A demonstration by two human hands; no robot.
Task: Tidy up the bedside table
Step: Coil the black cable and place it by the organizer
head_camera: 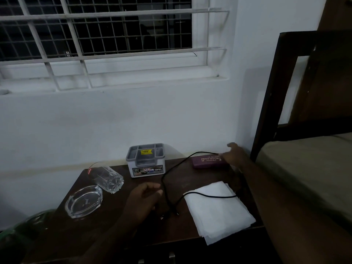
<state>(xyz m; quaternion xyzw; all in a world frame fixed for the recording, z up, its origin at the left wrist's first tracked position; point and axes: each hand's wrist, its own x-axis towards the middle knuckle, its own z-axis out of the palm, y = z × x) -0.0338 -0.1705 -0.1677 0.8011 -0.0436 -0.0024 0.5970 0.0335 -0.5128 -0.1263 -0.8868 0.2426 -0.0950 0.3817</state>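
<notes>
Your right hand [235,155], fingers spread, rests on the glasses case [208,161] at the bedside table's [91,225] back corner. Your left hand [144,199], loosely curled, holds nothing beside the black cable [167,180]. Tidying has barely started: tipped glass [109,179], ashtray [83,201], tissue [217,210] remain scattered.

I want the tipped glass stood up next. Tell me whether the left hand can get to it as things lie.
Probably yes. The left hand hovers just right of the glass, with bare tabletop between them. The ashtray sits nearer the person, off that path.
</notes>
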